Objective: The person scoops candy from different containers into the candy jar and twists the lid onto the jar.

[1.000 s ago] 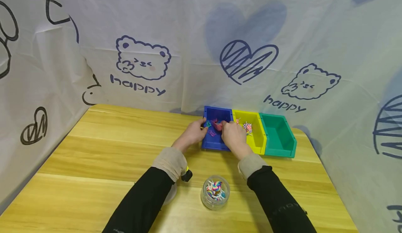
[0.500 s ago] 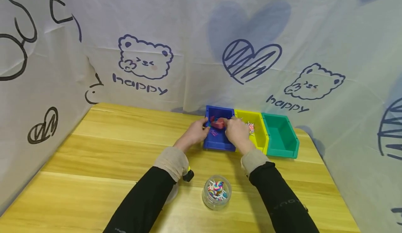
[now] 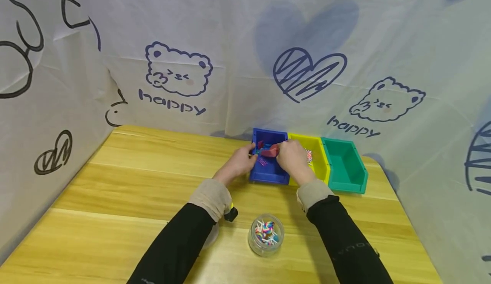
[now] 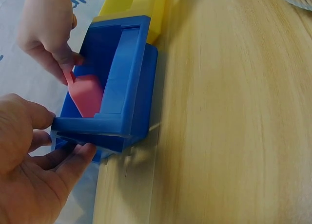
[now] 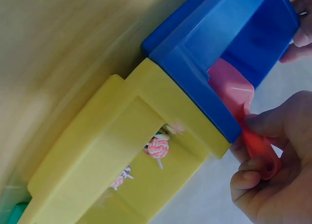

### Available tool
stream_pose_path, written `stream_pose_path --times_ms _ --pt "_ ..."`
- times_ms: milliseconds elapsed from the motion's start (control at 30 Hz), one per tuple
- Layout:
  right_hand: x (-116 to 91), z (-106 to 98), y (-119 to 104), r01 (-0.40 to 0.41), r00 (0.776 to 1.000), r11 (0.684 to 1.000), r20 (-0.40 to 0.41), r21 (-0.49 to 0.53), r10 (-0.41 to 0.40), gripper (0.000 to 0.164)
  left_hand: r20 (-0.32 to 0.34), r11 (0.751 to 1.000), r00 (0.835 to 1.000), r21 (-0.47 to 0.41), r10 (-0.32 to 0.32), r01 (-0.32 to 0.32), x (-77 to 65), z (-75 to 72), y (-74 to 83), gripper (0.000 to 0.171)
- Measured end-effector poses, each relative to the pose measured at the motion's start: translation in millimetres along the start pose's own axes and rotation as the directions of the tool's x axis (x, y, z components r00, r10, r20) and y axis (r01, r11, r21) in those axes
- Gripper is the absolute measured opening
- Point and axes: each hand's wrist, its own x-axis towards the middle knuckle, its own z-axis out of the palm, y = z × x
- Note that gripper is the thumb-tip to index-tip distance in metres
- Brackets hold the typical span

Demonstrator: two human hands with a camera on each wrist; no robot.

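My left hand [image 3: 239, 161] grips the left wall of the blue bin [image 3: 270, 177], thumb and fingers either side of the wall in the left wrist view. My right hand [image 3: 293, 158] holds a small pink scoop [image 5: 231, 85] by its handle, fingers curled round it. The scoop's bowl dips into the blue bin, tilted downward, as the left wrist view also shows. Small purple [image 3: 262, 162] and teal pieces lie in that bin; their kind is too small to tell. Whether the bowl carries anything is hidden.
A yellow bin [image 3: 325, 177] with several tiny lollipops [image 5: 158, 148] adjoins the blue one, then a green bin [image 3: 347, 187]. Nearer stands a clear jar [image 3: 265, 250] of swirl lollipops between the forearms. A clear round lid-like disc [image 3: 212, 236] lies partly under the left sleeve.
The right hand and scoop have shifted slightly right within the blue bin, and the scoop's angle has changed. The left hand keeps its hold on the bin wall. The head view has drifted a little.
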Motion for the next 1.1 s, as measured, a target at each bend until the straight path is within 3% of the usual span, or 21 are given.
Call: stream_pose_path --times_ms 300,567,733,867,1100 --pt "7 5 -4 -0.027 1.0 0.999 0.005 -0.028 0.027 0.017 -0.011 0.999 1.0 0.034 0.017 -0.016 0.1 0.2 0.5 0.056" --pt "20 1 12 0.099 0.994 0.995 0.036 0.017 -0.1 0.025 -0.009 1.0 1.0 0.022 -0.006 0.006 2.6 -1.3 -0.1 0.057" --pt "28 -1 25 0.107 0.986 0.99 0.12 0.088 -0.117 0.037 -0.019 0.999 1.0 0.038 0.009 -0.008 2.2 -1.7 -0.3 0.056" --pt "31 -1 34 0.138 0.975 0.981 0.154 0.139 -0.159 0.037 -0.012 0.999 1.0 0.053 0.009 -0.008 0.1 -1.2 1.0 0.056" --pt "33 5 39 0.22 0.967 0.963 0.095 0.156 -0.237 0.034 0.006 0.999 1.0 0.05 -0.009 0.009 -2.6 -1.9 2.8 0.056"
